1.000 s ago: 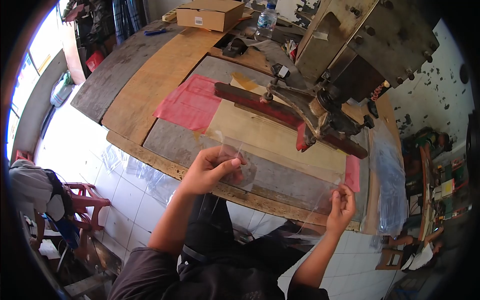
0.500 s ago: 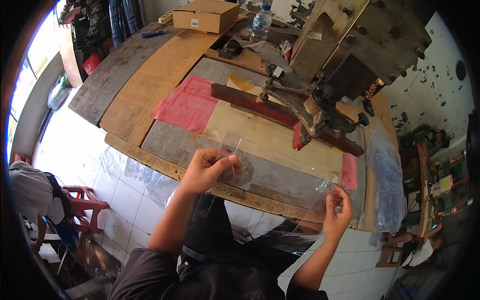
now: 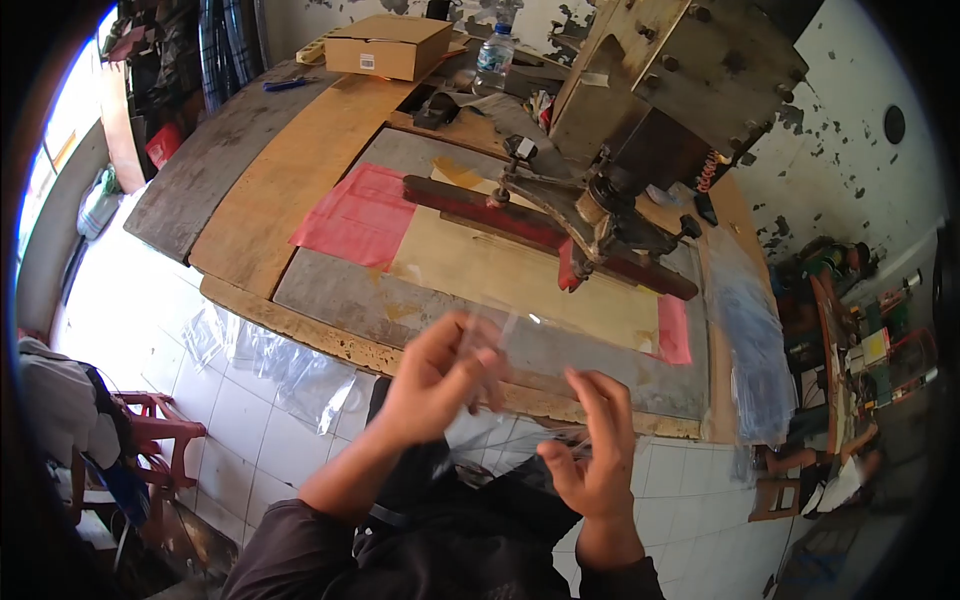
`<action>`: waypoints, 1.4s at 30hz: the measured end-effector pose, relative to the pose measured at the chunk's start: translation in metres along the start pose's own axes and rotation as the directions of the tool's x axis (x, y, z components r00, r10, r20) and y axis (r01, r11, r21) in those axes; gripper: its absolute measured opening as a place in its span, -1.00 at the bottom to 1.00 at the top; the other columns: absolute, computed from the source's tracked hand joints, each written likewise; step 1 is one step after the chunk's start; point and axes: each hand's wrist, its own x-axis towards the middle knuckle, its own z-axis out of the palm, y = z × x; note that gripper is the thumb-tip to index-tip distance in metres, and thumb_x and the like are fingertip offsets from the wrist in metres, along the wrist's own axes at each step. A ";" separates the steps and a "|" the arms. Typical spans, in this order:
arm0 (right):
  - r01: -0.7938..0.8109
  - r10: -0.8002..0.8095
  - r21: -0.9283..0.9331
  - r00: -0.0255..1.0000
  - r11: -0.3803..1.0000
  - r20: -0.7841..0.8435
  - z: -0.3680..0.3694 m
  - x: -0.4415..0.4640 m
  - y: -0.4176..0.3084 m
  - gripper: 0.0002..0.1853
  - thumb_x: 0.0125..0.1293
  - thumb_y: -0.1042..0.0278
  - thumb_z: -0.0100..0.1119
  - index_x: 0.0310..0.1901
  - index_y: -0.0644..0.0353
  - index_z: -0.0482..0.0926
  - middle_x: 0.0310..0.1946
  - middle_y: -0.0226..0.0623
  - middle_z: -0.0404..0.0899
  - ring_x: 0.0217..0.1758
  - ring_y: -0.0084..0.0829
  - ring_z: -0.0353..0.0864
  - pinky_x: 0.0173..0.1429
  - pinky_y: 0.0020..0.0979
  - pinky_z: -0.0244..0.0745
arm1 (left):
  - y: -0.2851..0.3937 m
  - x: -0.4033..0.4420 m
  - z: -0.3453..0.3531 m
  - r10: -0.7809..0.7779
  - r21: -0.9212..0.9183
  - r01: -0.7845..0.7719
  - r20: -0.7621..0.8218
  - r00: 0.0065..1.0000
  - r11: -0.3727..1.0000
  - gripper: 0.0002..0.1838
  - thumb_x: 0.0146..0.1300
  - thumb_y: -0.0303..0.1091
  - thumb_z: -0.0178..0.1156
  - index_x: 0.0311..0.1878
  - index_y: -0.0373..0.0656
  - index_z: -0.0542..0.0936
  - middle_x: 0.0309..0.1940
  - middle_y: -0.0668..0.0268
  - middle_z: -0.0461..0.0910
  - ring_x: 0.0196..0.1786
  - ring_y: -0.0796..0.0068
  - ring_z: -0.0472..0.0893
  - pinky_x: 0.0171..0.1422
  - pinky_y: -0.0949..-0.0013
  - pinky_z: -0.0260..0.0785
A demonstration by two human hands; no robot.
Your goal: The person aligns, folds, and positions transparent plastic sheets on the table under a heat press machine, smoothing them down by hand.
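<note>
My left hand [image 3: 440,385] pinches a clear plastic sheet [image 3: 497,322] in front of the machine's table, its fingers slightly blurred. To the right, my right hand [image 3: 597,445] has thumb and fingers apart; whether the sheet touches it I cannot tell. Being see-through, the sheet has hard-to-trace edges between the hands. Beyond them, a cream sheet [image 3: 470,262] with pink pieces [image 3: 355,215] at its ends lies on the grey plate [image 3: 345,292]. Above it is a long red-and-dark metal bar [image 3: 540,228], fixed under the machine head [image 3: 690,75].
Stacked clear plastic sheets [image 3: 755,350] lie along the table's right edge. More plastic [image 3: 290,365] hangs at the front left. A cardboard box [image 3: 388,47] and a water bottle [image 3: 494,60] stand at the back. A red stool [image 3: 160,435] is at left; a person [image 3: 840,262] sits far right.
My right hand has moved left, closer to my left hand, and its fingers have opened. The sheet no longer spans taut between them. The view has shifted slightly.
</note>
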 end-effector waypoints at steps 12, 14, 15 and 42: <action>-0.209 0.200 0.220 0.978 0.953 0.060 -0.142 0.023 -0.055 -0.29 0.42 -0.13 0.47 0.22 0.48 0.68 -0.06 0.16 0.86 -0.09 -0.06 0.92 -0.10 -0.29 0.77 | 0.015 -0.034 0.094 0.444 -0.249 -0.388 0.689 0.573 0.887 -0.32 0.67 -0.05 0.17 0.55 -0.49 0.51 0.66 -0.32 0.21 0.49 -0.20 0.56 0.53 -0.08 0.46; -0.104 0.096 0.236 0.994 0.966 0.045 -0.179 0.023 -0.046 -0.54 0.45 0.10 0.38 0.01 0.48 0.72 -0.15 0.14 0.87 -0.26 -0.10 0.92 -0.24 -0.33 0.74 | 0.018 -0.033 0.097 0.570 -0.322 -0.491 0.635 0.522 0.809 -0.49 0.56 -0.27 0.31 0.39 -0.49 0.65 0.44 -0.28 0.54 0.32 -0.12 0.71 0.40 0.01 0.59; -0.070 0.062 0.240 0.997 0.968 0.040 -0.200 0.023 -0.041 -0.61 0.47 0.18 0.34 -0.06 0.48 0.73 -0.18 0.13 0.88 -0.32 -0.11 0.91 -0.29 -0.34 0.74 | 0.025 -0.033 0.091 0.589 -0.272 -0.550 0.586 0.556 0.790 -0.64 0.48 -0.38 0.37 0.19 -0.47 0.76 0.19 -0.15 0.73 0.18 -0.02 0.79 0.27 0.09 0.67; -0.496 0.533 0.549 0.839 0.672 0.105 -0.058 0.002 0.135 -0.60 0.51 0.39 0.45 0.28 0.28 0.60 -0.12 -0.27 0.75 -0.26 -0.46 0.79 -0.23 -0.45 0.60 | 0.075 0.023 -0.032 0.065 0.790 -0.021 -0.024 0.998 0.613 -0.65 0.57 -0.46 0.32 0.32 -0.22 0.49 -0.17 0.27 0.72 -0.23 0.44 0.83 -0.10 0.35 0.61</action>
